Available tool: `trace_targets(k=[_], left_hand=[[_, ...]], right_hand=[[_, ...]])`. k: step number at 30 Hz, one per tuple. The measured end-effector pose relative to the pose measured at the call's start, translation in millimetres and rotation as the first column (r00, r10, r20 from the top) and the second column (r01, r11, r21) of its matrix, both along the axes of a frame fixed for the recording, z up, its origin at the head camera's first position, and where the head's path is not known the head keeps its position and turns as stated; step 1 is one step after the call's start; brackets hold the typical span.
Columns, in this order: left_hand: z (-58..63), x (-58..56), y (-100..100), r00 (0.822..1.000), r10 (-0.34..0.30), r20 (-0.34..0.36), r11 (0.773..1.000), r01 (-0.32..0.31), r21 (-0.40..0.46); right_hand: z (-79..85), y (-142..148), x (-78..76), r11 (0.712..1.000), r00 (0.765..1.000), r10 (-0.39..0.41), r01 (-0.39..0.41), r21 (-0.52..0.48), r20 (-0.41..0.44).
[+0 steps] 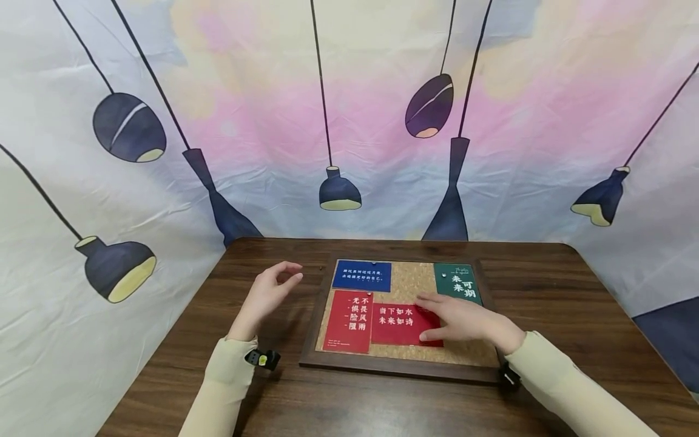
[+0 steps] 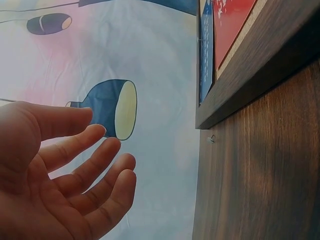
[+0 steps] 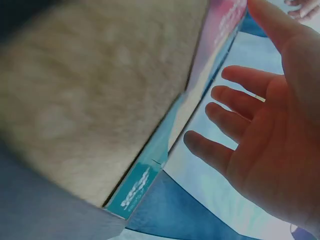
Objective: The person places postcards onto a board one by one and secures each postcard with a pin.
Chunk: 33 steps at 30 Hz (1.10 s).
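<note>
A wood-framed cork board [image 1: 464,353] lies on the table with several cards on it. My right hand [image 1: 461,318] is over the right end of the wide red card [image 1: 395,321], fingers spread and relaxed; the right wrist view shows nothing in its palm. Next to that card is a tall red card [image 1: 347,325]. A blue card [image 1: 362,276] sits at the upper left, a green card [image 1: 457,282] at the upper right. My left hand [image 1: 267,297] hovers left of the board, fingers loosely bent and holding nothing. A small pin [image 2: 211,139] stands on the table by the frame.
The dark wooden table [image 1: 218,340] extends around the board. Behind it hangs a cloth backdrop [image 1: 377,230] printed with lamps. Small round pin heads show on the blue, tall red and green cards. Each wrist wears a black strap [image 1: 263,359].
</note>
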<state>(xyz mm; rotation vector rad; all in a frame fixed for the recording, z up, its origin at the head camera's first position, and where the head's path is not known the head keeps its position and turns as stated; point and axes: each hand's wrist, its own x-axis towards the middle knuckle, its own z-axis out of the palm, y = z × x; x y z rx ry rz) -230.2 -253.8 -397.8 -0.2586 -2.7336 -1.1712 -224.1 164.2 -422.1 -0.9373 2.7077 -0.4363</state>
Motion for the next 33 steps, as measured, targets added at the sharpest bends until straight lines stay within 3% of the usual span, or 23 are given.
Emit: trace_targets(k=[5, 11, 33], left_hand=[[-0.2, -0.9, 1.6, 1.000, -0.006, 0.002, 1.000, 0.006, 0.004], [-0.1, -1.0, 2.5, 1.000, -0.027, 0.011, 1.000, 0.027, -0.002], [-3.6, 0.3, -1.5, 0.999, -0.017, 0.039, 1.000, 0.018, -0.019]], right_hand=[[4.5, -3.1, -10.1, 1.000, 0.996, -0.007, 0.009, -0.028, 0.087], [3.4, -0.6, -8.5, 1.000, 0.982, 0.005, -0.002, -0.018, 0.190], [1.3, 1.2, -5.1, 0.998, 0.989, 0.051, -0.054, 0.019, 0.136]])
